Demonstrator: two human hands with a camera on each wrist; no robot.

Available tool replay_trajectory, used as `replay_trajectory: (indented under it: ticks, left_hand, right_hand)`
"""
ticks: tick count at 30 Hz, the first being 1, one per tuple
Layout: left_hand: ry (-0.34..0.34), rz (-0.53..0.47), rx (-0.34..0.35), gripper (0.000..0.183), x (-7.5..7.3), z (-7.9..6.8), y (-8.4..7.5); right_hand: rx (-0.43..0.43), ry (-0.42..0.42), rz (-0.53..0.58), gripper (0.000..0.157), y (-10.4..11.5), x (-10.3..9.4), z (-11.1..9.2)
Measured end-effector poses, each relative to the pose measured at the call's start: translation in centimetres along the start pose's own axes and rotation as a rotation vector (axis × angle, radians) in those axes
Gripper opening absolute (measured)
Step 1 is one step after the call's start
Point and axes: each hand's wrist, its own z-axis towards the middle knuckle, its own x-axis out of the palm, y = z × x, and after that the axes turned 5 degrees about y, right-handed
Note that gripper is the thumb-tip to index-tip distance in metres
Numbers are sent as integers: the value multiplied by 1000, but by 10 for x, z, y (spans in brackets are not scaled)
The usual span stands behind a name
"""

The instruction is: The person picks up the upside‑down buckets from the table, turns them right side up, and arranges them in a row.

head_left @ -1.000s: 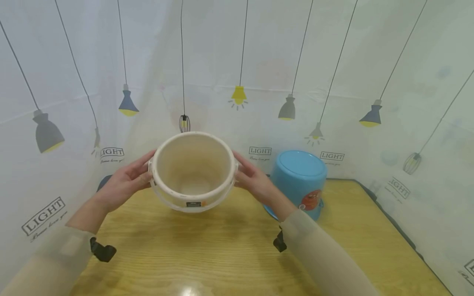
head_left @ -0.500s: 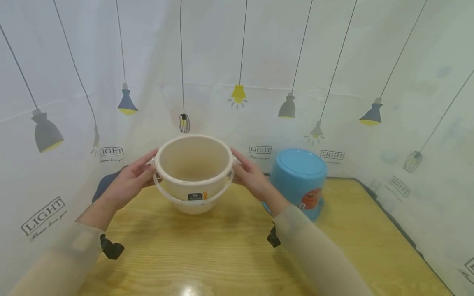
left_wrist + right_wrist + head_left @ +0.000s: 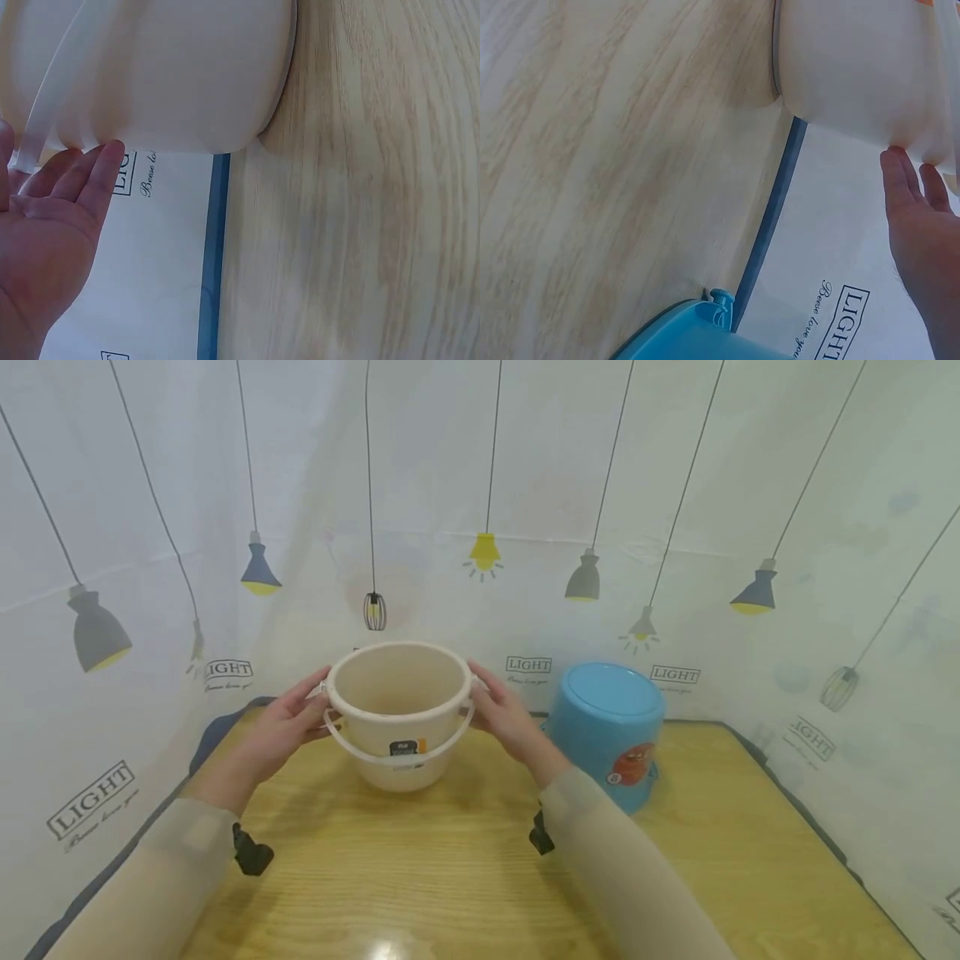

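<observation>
A cream bucket (image 3: pixel 401 727) stands upright at the back middle of the table, its open mouth facing up and its handle hanging down in front. On its left side my left hand (image 3: pixel 288 731) holds it just under the rim, thumb near the handle's joint. Fingertips (image 3: pixel 112 152) of that hand touch the bucket's wall in the left wrist view. My right hand (image 3: pixel 510 718) holds the opposite side, with its fingers (image 3: pixel 895 161) against the wall below the rim. The right wrist view leaves the right thumb out of sight.
A blue bucket (image 3: pixel 607 718) with a red sticker stands upside down to the right, close to my right forearm. The wooden table (image 3: pixel 420 877) ends at a dark edge near a white curtain (image 3: pixel 442 468) printed with lamps, which closes in the back and sides.
Both hands have lowered the cream bucket to the table and turned it from tilted towards me to upright. It has shifted slightly right; the blue bucket has not moved.
</observation>
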Motion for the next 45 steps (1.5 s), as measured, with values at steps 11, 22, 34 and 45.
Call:
replay_trajectory:
  ticks: [11,22,34,45]
  left_hand:
    - [43,-135,-4,70,1,7,0]
    - [-38,-118,-34,77,4,3,-2]
    - [-416,-36,110,51,24,-26,-27]
    - [-119,-7,334,38,82,-47,-62]
  right_hand:
    - [67,-36,0,57,1,0,12]
    - [82,-36,-31,70,10,3,3]
    - [97,-132,-149,69,36,6,-51]
    - [-37,13,-281,59,36,-1,-127]
